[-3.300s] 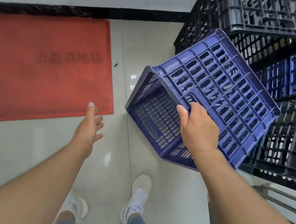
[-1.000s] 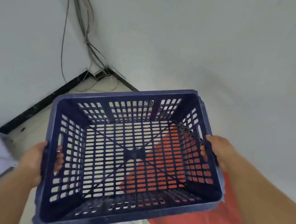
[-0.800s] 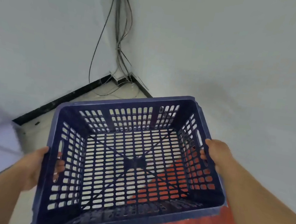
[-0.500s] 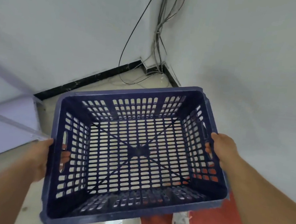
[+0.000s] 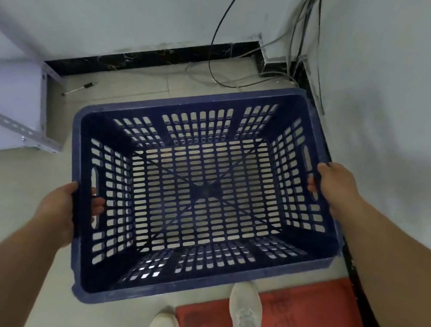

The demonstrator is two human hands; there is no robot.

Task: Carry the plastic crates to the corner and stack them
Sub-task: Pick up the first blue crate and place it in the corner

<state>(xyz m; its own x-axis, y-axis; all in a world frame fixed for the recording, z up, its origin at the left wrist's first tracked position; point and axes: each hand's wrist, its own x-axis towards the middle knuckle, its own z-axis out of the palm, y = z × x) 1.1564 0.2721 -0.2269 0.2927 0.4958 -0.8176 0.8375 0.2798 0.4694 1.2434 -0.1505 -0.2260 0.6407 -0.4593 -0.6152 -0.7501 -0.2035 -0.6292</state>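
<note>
The blue plastic crate (image 5: pixel 204 197) hangs mouth-up over the tiled floor (image 5: pixel 0 189), close to the corner where two white walls meet and loose cables (image 5: pixel 303 32) trail down. It is empty and slotted all over, so it should be light and stiff, unlikely to flex or break, though the smooth rim could slip in a loose grip. Its long axis runs left to right between the arms, tilted slightly clockwise, with one long side facing the back wall. The best holds look to be the handle slots in the two short ends, and that is where it is held: the left hand (image 5: pixel 62 214) is wrapped around the left end, fingers (image 5: pixel 97 206) curled inside, while the right hand (image 5: pixel 335 182) clasps the right end.
</note>
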